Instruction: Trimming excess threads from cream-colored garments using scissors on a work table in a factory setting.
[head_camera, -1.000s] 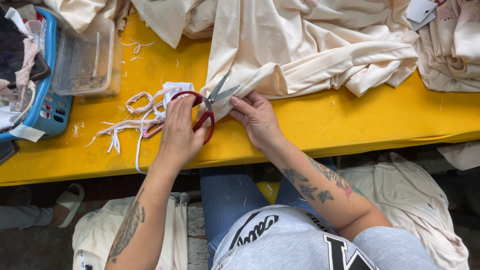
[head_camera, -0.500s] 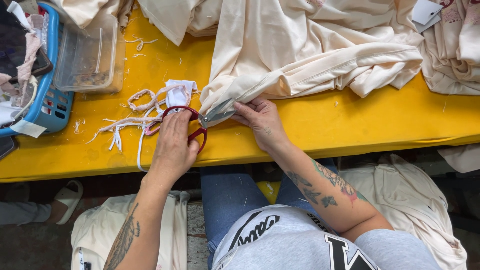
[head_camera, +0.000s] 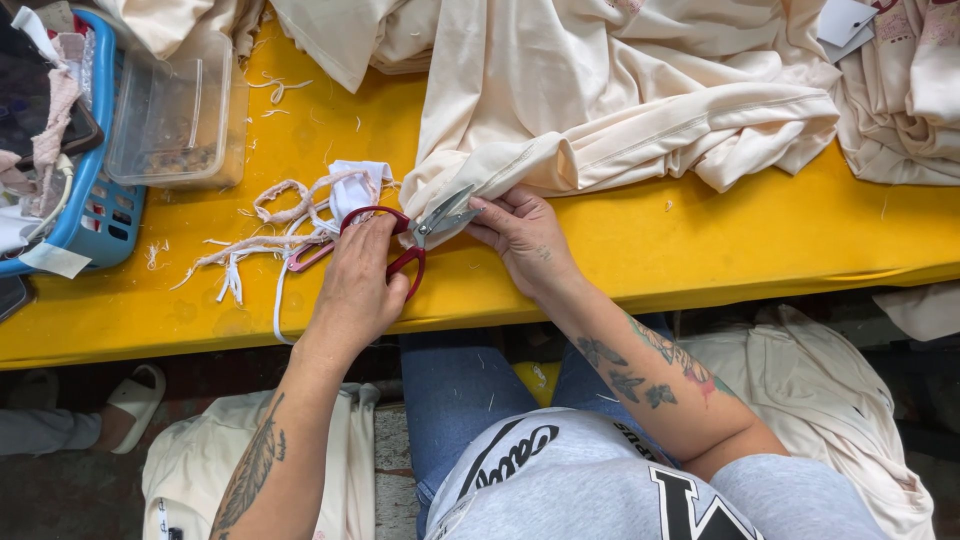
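My left hand (head_camera: 360, 285) grips red-handled scissors (head_camera: 420, 232) near the front edge of the yellow table (head_camera: 640, 250). The steel blades point right and up, with their tips at the folded edge of a cream garment (head_camera: 610, 100). My right hand (head_camera: 525, 240) pinches that garment edge just right of the blades. Left of the scissors lies a small heap of cut white and pinkish fabric strips (head_camera: 285, 225).
A clear plastic box (head_camera: 175, 115) and a blue basket (head_camera: 70, 215) with cloth stand at the table's left. More cream garments (head_camera: 900, 90) with a paper tag (head_camera: 845, 20) lie at the right. Cream cloth piles (head_camera: 820, 390) rest on the floor by my knees.
The scissors' blades have reopened at the garment edge. My right hand has shifted slightly along the fold and both hands stay at the same spot.
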